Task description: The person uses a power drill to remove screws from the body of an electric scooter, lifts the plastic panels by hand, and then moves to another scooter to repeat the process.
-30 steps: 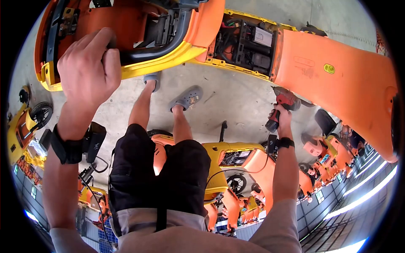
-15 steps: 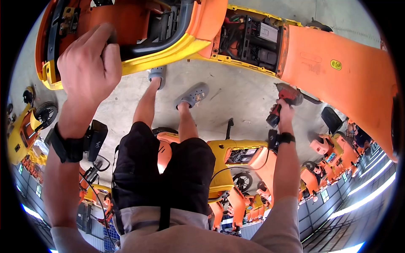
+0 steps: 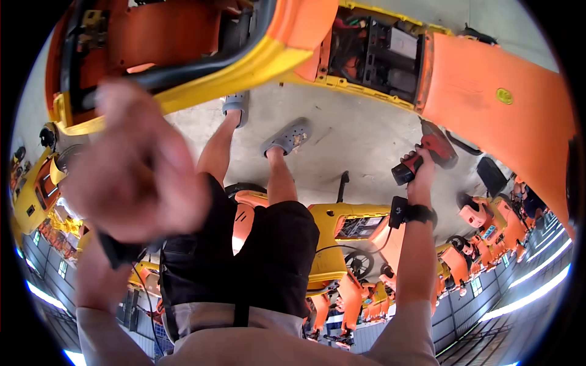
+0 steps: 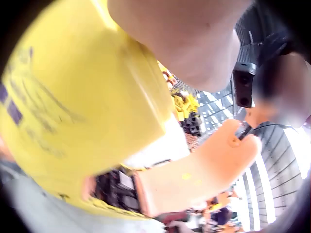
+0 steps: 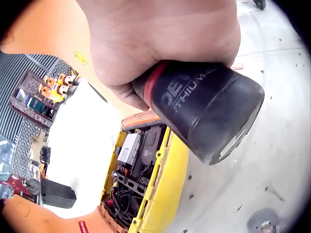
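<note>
R hand (image 3: 422, 171) grips the drill (image 3: 437, 145) near the scooter's orange panel (image 3: 482, 91); L hand (image 3: 140, 177) too blurred, can't tell if it's holding anything. Poss. risk: a careless swing could bang drill into panel & scuff it.

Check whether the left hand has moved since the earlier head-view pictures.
Yes: against the scooter's black rail, the blurred left hand has shifted down the picture, toward the black shorts.

Drill (image 3: 439, 147) in RH (image 3: 422, 167), nr scooter (image 3: 479, 82)
</note>
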A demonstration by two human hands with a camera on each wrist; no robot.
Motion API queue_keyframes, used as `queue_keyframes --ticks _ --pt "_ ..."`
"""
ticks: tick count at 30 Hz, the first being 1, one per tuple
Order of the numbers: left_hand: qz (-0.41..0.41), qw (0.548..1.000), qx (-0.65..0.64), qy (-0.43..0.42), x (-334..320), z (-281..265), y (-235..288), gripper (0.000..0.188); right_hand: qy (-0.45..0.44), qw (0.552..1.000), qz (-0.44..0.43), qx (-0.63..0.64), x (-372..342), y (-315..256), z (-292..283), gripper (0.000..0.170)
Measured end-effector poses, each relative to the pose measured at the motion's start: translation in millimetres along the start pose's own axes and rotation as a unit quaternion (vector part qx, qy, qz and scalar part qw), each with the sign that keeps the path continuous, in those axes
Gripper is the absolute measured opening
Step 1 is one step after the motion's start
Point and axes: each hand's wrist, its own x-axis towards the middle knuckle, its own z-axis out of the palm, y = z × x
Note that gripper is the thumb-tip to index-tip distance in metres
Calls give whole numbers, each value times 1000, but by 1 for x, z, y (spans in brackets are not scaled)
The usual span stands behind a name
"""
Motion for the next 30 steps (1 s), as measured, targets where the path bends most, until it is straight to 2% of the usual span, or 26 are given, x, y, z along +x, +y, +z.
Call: queue_keyframes --ticks 1,4,5,6,7,9,12,13,14,15,17,19,20,24,27,30 --pt "20 995 -84 -40 -8 13 7 11 -6 1000 14 23 -3 7 1 21" --pt "-180 954 -213 -108 -66 155 19 12 -29 993 75 86 -22 45 -6 22" --pt "-176 962 -181 -104 -80 206 14 9 -25 988 97 115 -32 59 -3 20" --pt "-217 948 -195 -127 -84 244 15 9 -15 981 129 147 -37 78 -6 20" --pt "-250 933 -209 -149 -82 279 16 11 -33 988 88 120 -50 92 -1 18" --pt "-292 911 -221 -190 -67 340 20 15 41 982 115 141 -70 119 13 14" --pt "-308 910 -212 -178 -42 409 23 16 4 946 162 282 -61 210 -7 20" --pt "-276 930 -190 -153 -39 429 22 17 47 943 188 271 -73 199 12 24" --pt "-244 947 -169 -123 -35 449 20 17 8 925 222 309 -75 214 4 26" --pt "-209 962 -151 -90 -29 464 19 17 36 918 238 315 -76 222 8 25" --pt "-176 971 -121 -105 -22 484 16 17 72 895 281 340 -80 230 13 23" --pt "-164 973 -89 -132 -14 498 14 19 66 892 274 352 -83 239 6 23" --pt "-128 983 -72 -109 -14 504 12 17 61 891 272 358 -84 243 3 24" --pt "-10 990 2 -140 -15 509 -8 13 57 877 285 383 -86 258 -9 27" --pt "41 988 5 -147 -12 505 -18 15 63 879 283 378 -88 264 -15 26" --pt "-2 988 -9 -157 -8 503 -13 17 54 882 281 374 -88 265 -19 26"
